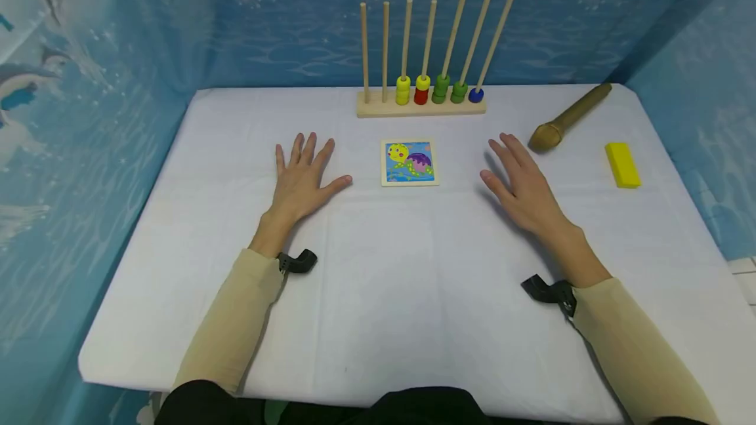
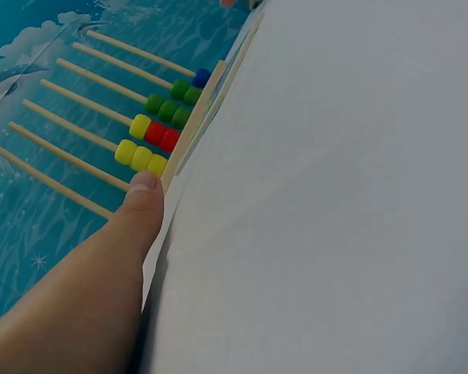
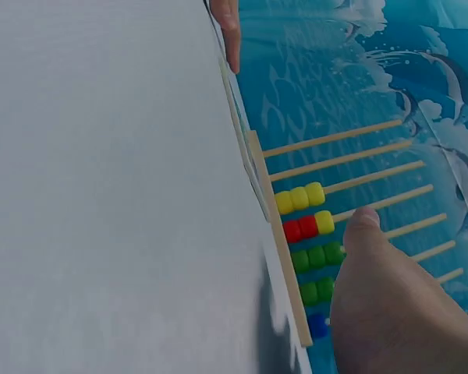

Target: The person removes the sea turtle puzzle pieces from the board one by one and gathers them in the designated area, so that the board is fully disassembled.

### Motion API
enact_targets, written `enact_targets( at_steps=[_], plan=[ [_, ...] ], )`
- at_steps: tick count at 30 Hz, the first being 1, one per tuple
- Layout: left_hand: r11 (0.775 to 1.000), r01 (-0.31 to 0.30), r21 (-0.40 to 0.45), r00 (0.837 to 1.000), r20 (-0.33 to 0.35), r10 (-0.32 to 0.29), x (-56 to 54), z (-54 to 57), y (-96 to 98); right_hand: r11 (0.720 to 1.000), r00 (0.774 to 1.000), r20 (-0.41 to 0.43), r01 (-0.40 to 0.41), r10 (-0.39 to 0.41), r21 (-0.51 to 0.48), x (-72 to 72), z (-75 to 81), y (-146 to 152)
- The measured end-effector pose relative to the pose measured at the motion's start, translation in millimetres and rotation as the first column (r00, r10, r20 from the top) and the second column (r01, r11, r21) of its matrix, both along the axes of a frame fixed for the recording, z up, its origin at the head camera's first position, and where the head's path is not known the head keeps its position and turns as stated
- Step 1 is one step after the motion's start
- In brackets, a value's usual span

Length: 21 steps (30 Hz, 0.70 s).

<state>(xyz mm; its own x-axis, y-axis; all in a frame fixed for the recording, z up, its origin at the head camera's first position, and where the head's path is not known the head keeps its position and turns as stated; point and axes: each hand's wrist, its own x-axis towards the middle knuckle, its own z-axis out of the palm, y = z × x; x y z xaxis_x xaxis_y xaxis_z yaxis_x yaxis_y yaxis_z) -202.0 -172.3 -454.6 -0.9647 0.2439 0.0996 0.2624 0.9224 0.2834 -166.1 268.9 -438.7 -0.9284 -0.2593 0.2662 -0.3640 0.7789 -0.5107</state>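
My left hand [image 1: 300, 187] rests palm down on the white table with its fingers spread, left of a small square puzzle [image 1: 410, 162] showing a yellow and purple turtle on blue. To the puzzle's right, my right hand [image 1: 520, 185] is held over the cloth, fingers extended and thumb apart, its shadow beside it. Neither hand holds anything. Behind the puzzle stands a wooden bead rack [image 1: 422, 110] with several upright pegs; yellow, red, green and blue beads sit low on some of them. Both wrist views show a thumb overlapping this rack.
A brownish-green, club-shaped object [image 1: 568, 118] lies at the back right, beyond the right fingertips. Nearer the right edge lies a yellow block [image 1: 623, 164]. White cloth covers the table [image 1: 378, 294]. Blue sea-patterned sheeting [image 1: 266, 31] surrounds its back and sides.
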Motion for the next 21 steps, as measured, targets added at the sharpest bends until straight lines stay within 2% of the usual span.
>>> enact_targets(
  at_steps=[7,15,21],
  plan=[
    [0.999,0.040,-0.024,0.999,0.023,-0.040,-5.8,-1.1,13.6,0.999,0.996,0.087,-0.001,0.005,-0.040,-17.9,-9.8,-27],
    [0.996,0.086,-0.026,0.996,0.032,-0.085,-14.5,2.9,36.5,0.989,0.999,0.040,0.013,-0.008,-0.147,-38.9,-13.3,-60],
    [0.992,0.130,0.001,0.990,0.056,-0.130,-24.4,1.7,55.2,0.970,0.997,0.061,0.061,-0.048,-0.235,-54.9,-8.7,-92]
  ],
)
